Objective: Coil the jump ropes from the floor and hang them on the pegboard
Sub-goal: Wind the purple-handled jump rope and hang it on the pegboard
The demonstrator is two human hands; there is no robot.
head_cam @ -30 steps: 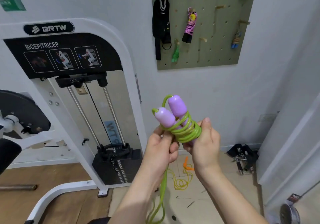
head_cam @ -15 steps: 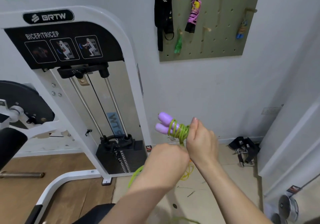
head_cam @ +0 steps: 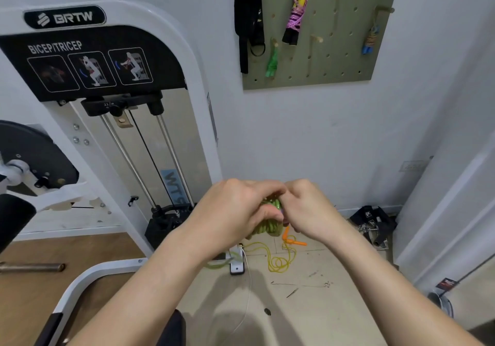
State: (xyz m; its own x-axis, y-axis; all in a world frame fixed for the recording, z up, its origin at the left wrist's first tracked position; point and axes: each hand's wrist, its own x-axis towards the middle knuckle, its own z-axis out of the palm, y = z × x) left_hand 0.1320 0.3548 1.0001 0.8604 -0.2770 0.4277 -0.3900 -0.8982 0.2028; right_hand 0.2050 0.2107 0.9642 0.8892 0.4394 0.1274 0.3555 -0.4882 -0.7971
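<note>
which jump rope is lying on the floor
The yellow rope with orange handles, loose on the floor. The green rope is gripped by left hand and right hand; the rest hang on the pegboard.

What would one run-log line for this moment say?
left hand, right hand: grip green rope coil | yellow rope: on floor | hanging: pending

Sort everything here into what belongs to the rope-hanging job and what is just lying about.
Job:
green rope, gripped by left hand and right hand
yellow rope on the floor
pegboard

Lying about:
weight machine
black straps by the wall
metal bar on the floor
</note>
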